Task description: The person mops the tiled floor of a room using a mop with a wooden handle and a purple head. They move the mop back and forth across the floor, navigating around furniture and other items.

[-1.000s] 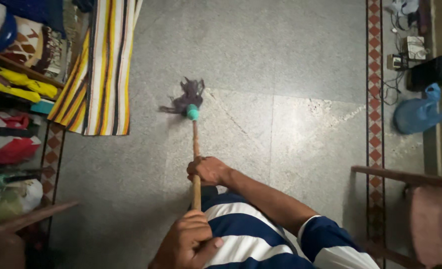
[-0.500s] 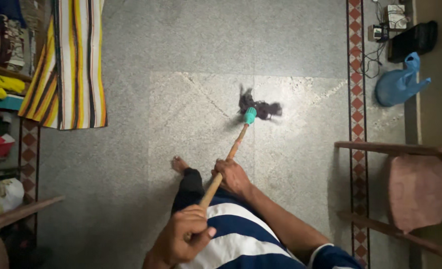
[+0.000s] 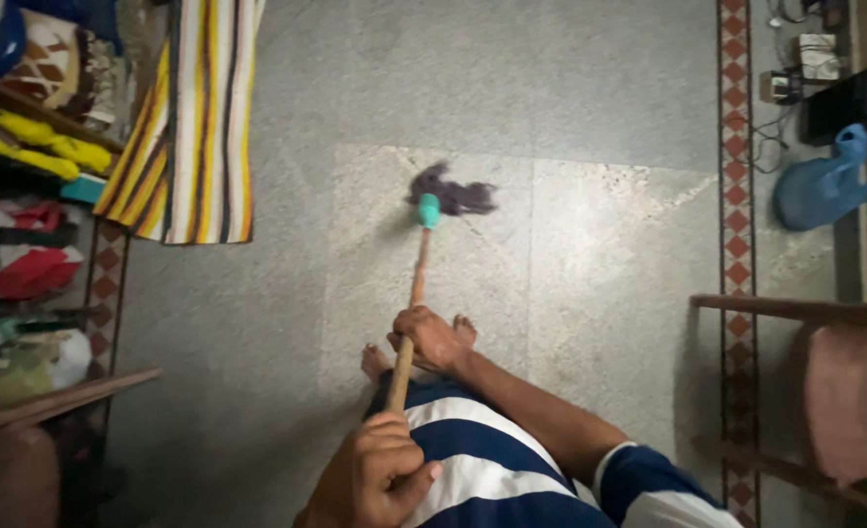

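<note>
I hold a mop with a wooden handle [image 3: 416, 284], a teal collar [image 3: 428, 210] and a dark grey rag head [image 3: 453, 194] that lies on the grey stone floor [image 3: 570, 117]. My right hand [image 3: 428, 337] grips the handle at mid-length. My left hand [image 3: 375, 479] is closed around the handle's top end, close to my blue and white striped shirt [image 3: 492, 460]. My bare feet [image 3: 379, 360] show just below the right hand.
A striped yellow, white and brown cloth [image 3: 194, 127] hangs at upper left beside shelves of bags and clothes [image 3: 27, 186]. A blue plastic bag [image 3: 824, 186] and cables with small devices [image 3: 795, 68] lie at upper right. A wooden chair with a pink seat [image 3: 844, 391] stands at right.
The mop head swung right across the floor, then came back left toward the middle. Both hands kept their grip on the handle, and both my feet have come into sight.
</note>
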